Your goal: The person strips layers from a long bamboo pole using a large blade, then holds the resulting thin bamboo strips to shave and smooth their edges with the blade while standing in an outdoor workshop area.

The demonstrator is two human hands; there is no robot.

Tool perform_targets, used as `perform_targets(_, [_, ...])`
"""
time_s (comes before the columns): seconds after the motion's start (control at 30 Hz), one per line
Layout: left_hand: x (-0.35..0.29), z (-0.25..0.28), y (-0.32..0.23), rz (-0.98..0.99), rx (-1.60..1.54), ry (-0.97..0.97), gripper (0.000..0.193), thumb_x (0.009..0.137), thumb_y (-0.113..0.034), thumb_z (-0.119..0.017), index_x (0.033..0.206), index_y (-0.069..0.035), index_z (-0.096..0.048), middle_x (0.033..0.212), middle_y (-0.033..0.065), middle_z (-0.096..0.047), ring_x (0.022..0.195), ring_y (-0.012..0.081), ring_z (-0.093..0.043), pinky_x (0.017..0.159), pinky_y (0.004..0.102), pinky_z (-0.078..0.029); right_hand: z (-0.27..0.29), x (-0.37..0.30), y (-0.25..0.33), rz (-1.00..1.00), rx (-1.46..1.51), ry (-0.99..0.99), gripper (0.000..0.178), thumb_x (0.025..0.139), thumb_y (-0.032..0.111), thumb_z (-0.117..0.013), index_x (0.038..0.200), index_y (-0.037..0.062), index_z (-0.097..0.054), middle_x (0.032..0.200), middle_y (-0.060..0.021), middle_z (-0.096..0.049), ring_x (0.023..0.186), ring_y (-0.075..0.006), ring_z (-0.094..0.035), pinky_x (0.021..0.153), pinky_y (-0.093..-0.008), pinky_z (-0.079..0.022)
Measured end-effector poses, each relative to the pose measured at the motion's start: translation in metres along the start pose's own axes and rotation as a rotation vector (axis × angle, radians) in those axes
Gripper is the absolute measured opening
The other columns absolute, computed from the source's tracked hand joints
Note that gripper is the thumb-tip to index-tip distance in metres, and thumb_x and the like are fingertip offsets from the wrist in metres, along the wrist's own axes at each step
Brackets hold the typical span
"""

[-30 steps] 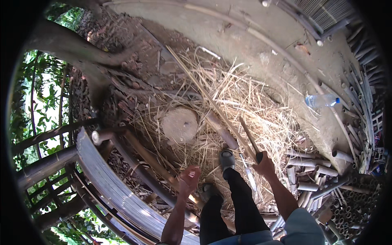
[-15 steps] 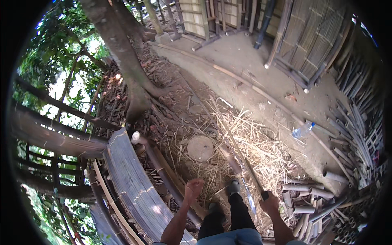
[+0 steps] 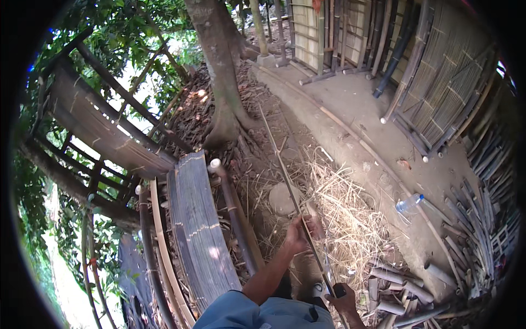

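The long strip [image 3: 286, 176] is brown. The shirt [image 3: 230, 313] is light blue. The straw [image 3: 350, 205] is pale yellow, almost white in the sun. The bottle [image 3: 408, 205] is see-through with a bright blue cap [image 3: 421, 198]. The leaves [image 3: 134, 30] are green. The bamboo slats [image 3: 198, 230] are grey with pale lines across.

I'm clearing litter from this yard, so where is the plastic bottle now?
In the head view, the plastic bottle lies on the right, by the long pole, above the short bamboo pieces.
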State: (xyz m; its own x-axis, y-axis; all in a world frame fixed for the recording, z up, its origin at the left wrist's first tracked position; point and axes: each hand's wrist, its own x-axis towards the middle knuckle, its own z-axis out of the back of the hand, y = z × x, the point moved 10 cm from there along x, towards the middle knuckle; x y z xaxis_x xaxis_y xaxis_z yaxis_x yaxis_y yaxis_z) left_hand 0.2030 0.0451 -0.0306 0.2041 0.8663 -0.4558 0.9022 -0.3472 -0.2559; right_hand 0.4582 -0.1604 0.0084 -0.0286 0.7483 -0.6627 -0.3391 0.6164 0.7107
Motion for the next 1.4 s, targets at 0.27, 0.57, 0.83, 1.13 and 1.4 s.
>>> perform_targets(0.27, [-0.077, 0.025, 0.073, -0.073, 0.438, 0.003, 0.017, 0.100, -0.018, -0.066, 0.113, -0.011, -0.057, 0.103, 0.0089, -0.070, 0.100, 0.0221, -0.068, 0.089, 0.0409, -0.057, 0.089, 0.022, -0.001, 0.433, -0.317, -0.258, 0.045, 0.072, 0.032, -0.092, 0.095, 0.0056, -0.064, 0.076, -0.0051, -0.066, 0.068, -0.0180, -0.061, 0.067, -0.0350, -0.053])
perform_targets(0.57, [-0.170, -0.029, 0.201, -0.134, 0.734, 0.047, 0.025, 0.100, -0.021, -0.067, 0.124, -0.013, -0.065, 0.101, 0.0006, -0.075, 0.093, 0.0077, -0.068, 0.074, 0.0286, -0.052, 0.031, 0.021, 0.130, 0.439, -0.116, 0.017, 0.050, 0.083, 0.041, -0.083, 0.099, 0.0000, -0.059, 0.076, -0.0086, -0.062, 0.073, -0.0195, -0.063, 0.067, -0.0374, -0.051])
perform_targets(0.83, [-0.241, -0.093, 0.097, -0.297, 1.184, 0.727, 0.049, 0.098, -0.035, -0.067, 0.136, -0.005, -0.059, 0.118, 0.0156, -0.068, 0.105, 0.0275, -0.065, 0.093, 0.0399, -0.052, 0.038, -0.037, 0.131, 0.538, -0.201, 0.161, 0.044, 0.089, 0.036, -0.080, 0.104, 0.0004, -0.060, 0.076, -0.0053, -0.061, 0.068, -0.0145, -0.059, 0.063, -0.0327, -0.050])
perform_targets(1.13, [-0.378, -0.341, -0.300, -1.269, 1.016, -0.200, 0.105, 0.081, -0.068, -0.072, 0.149, 0.001, -0.032, 0.127, 0.0224, -0.056, 0.116, 0.0370, -0.059, 0.100, 0.0510, -0.048, 0.047, -0.081, 0.129, 0.722, -0.338, 0.234, 0.061, 0.087, 0.051, -0.078, 0.117, 0.0026, -0.057, 0.081, -0.0141, -0.070, 0.074, -0.0257, -0.072, 0.067, -0.0384, -0.055])
perform_targets(1.4, [-0.503, -0.440, -0.414, -1.219, 0.874, 0.284, 0.031, 0.106, -0.026, -0.050, 0.112, 0.005, -0.051, 0.094, 0.0172, -0.058, 0.090, 0.0340, -0.062, 0.087, 0.0486, -0.056, 0.042, -0.083, 0.180, 0.894, -0.326, 0.122, 0.059, 0.082, 0.047, -0.084, 0.115, 0.0047, -0.060, 0.075, -0.0114, -0.063, 0.067, -0.0240, -0.064, 0.064, -0.0375, -0.051])
